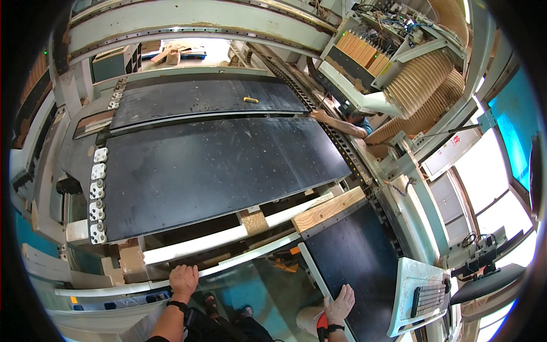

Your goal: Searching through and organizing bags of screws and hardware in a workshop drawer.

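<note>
My left hand rests on the curved white rail along the front of a large machine bed, fingers laid over it. Nothing shows inside that hand. At the lower right, my right hand lies on the white-edged border of a small dark side table, its fingers stretched out and slightly apart. Beyond the rail lie two big dark panels, a near panel and a far panel. A yellow-handled tool lies on the far panel; its exact kind is too small to tell.
Another person's arm reaches over the machine's right track. A wooden beam spans the gap beside the side table. White clamp blocks line the panels' left edge. A keyboard on a white stand is at right; ribbed hoses hang above.
</note>
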Motion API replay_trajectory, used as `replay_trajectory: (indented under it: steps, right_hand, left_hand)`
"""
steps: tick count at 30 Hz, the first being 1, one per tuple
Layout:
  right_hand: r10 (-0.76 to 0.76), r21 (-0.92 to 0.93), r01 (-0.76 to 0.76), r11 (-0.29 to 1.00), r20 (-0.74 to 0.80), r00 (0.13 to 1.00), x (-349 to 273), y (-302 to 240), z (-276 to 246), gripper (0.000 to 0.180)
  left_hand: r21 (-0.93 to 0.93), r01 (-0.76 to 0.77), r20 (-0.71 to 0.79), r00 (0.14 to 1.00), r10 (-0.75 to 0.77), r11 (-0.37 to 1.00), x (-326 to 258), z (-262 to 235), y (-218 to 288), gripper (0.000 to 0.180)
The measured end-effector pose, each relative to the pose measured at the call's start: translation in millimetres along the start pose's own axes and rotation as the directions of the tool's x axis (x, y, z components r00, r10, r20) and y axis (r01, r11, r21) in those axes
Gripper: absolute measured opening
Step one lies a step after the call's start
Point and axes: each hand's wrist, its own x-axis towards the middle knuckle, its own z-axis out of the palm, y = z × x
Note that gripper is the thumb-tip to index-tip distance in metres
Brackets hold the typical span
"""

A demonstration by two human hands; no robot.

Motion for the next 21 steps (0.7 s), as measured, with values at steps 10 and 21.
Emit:
replay_trajectory:
  steps: [10,21]
  right_hand:
    - [-0.013,0.018,0.013,1.000,-0.004,1.000,-1.9,0.1,-2.3,0.073]
    - [0.046,0.189,-0.049,0.981,0.017,0.999,10.9,1.1,-8.2,0.073]
  left_hand:
    - [-0.072,0.008,-0.019,1.000,-0.009,0.997,0.0,-5.1,-1.3,0.029]
    - [-0.503,-0.045,-0.218,0.973,-0.076,0.863,116.5,-122.4,31.2,0.019]
